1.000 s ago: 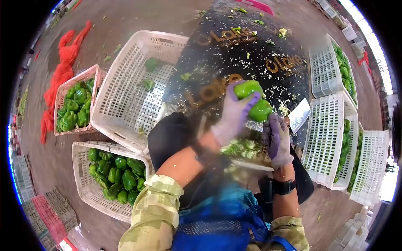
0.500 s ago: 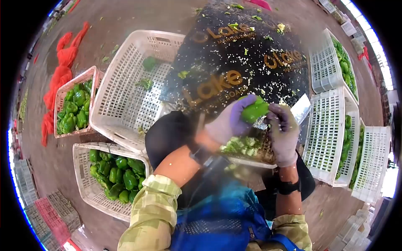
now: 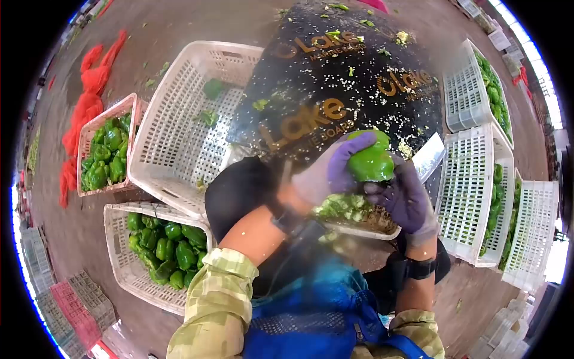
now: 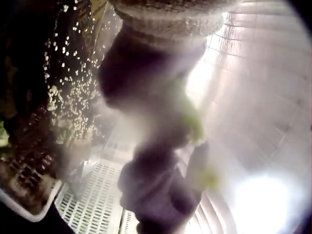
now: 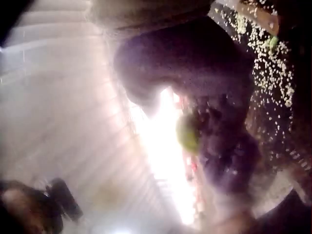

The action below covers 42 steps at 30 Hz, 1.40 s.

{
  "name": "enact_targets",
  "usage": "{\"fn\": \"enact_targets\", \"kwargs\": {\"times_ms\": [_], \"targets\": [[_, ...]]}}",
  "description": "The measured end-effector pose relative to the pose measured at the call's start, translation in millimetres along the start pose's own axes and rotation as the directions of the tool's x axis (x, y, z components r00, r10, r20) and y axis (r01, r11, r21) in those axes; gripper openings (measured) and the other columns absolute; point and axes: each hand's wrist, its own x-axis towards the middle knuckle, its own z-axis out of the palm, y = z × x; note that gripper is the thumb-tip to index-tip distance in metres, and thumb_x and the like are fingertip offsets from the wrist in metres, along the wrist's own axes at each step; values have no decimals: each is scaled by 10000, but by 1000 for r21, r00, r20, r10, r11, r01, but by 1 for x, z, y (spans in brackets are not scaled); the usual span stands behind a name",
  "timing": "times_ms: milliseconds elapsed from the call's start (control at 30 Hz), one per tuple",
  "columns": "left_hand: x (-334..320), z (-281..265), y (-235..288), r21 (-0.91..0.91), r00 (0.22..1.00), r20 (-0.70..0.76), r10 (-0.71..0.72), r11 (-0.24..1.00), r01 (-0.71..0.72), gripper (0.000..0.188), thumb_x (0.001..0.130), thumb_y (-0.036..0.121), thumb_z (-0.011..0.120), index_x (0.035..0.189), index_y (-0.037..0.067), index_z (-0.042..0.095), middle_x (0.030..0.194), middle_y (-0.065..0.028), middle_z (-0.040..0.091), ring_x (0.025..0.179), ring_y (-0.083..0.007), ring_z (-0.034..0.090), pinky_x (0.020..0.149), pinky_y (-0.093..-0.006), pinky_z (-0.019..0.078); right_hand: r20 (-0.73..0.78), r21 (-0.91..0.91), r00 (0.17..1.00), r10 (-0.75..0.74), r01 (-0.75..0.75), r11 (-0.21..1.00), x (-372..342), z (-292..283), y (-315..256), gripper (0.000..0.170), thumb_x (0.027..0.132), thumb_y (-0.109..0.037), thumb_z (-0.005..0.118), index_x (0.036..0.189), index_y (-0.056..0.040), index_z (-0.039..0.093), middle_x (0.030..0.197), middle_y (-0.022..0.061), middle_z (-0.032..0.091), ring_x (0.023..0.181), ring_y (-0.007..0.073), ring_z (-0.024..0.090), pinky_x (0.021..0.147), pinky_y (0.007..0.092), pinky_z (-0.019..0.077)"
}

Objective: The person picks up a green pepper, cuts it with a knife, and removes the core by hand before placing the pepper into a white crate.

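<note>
- The green pepper (image 3: pixel 368 157), between both hands, might slip if the left grip loosens or the glove turns slick; it would likely drop toward the white tray (image 3: pixel 366 234) at six o'clock.
- The blade (image 3: pixel 428 157) sits near the right fingers, at one o'clock from that hand; a careless outward sweep could bring glove against edge.
- Squeezing too hard might crack the pepper's wall.
- The left hand (image 3: pixel 332 172) grips the pepper from its eight o'clock side, its forearm slanting in from eight.
- The right hand (image 3: pixel 412 202) meets the pepper's lower edge from between four and five o'clock, fingers bent, forearm rising from six; whether it pinches anything I cannot tell, and both wrist views are blurred.
</note>
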Motion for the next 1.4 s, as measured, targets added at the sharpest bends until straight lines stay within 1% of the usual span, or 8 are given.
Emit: {"fn": "enact_targets", "kwargs": {"times_ms": [67, 167, 567, 700, 867, 933, 1233, 1400], "targets": [[1, 6, 2, 137, 996, -48, 76, 988, -69, 367, 929, 283, 523, 1202, 39, 497, 1059, -72, 591, 935, -157, 601, 780, -294, 513, 220, -562, 893, -393, 445, 697, 10, -23, 27, 337, 934, -138, 519, 1261, -66, 491, 1092, 81, 568, 817, 124, 575, 695, 237, 467], [3, 6, 0, 259, 964, -197, 181, 958, -127, 356, 899, 226, 580, 1183, 31, 487, 1045, -70, 579, 941, -151, 590, 774, -284, 510, -134, 558, 980, 146, -47, 828, 12, -5, 19, 303, 911, -85, 547, 1211, -66, 512, 1013, 65, 564, 726, 118, 551, 630, 228, 461], [16, -21, 0, 398, 646, -456, 611, 790, -466, 447, 788, 110, 699, 1185, 65, 497, 1040, -84, 593, 923, -189, 604, 811, -309, 524, -489, -401, 764, -421, 232, 886, 10, -10, 51, 231, 842, -91, 657, 1006, -54, 499, 820, 37, 563, 629, 69, 498, 556, 211, 421], [3, -41, 14, 894, 700, 117, 705, 233, -384, 511, 758, -15, 675, 1228, 37, 483, 1185, -144, 565, 1023, -243, 593, 925, -350, 484, 119, -973, 988, -99, 136, 187, -13, -35, 51, 558, 770, -136, 716, 1263, -38, 472, 1148, 157, 563, 1045, 214, 562, 846, 312, 489], [4, -44, -4, 936, 720, 326, 613, -100, -338, 503, 788, -29, 646, 1254, 32, 468, 1188, -130, 552, 1058, -227, 571, 907, -341, 489, -267, -381, 940, -214, 101, 919, -2, -2, 3, 525, 886, -141, 612, 1330, 14, 377, 1156, 121, 523, 980, 183, 564, 870, 281, 471], [12, -11, 1, 109, 883, -320, 343, 939, -326, 436, 856, 145, 637, 1237, 28, 462, 1115, -101, 559, 978, -187, 587, 843, -313, 508, -183, -296, 981, -59, 2, 955, 8, 5, -1, 415, 920, -193, 575, 1259, 2, 439, 1105, 99, 539, 871, 129, 582, 743, 230, 482], [17, -15, -11, 569, 646, -401, 650, 729, -381, 533, 781, 143, 743, 1181, 29, 408, 1024, -87, 548, 881, -161, 567, 714, -288, 510, -230, -656, 970, -80, -93, 749, 29, 15, 17, 213, 915, -200, 560, 1032, -22, 560, 768, 20, 585, 622, 101, 571, 571, 239, 431], [15, -25, -19, 284, 723, -480, 497, 868, -408, 264, 830, 191, 688, 962, 23, 531, 816, -67, 579, 716, -154, 578, 607, -281, 493, 111, -980, 837, -537, 3, -198, 33, 29, 31, 46, 830, -177, 592, 866, -150, 588, 763, 43, 582, 701, 256, 596, 906, 630, 216]]}}
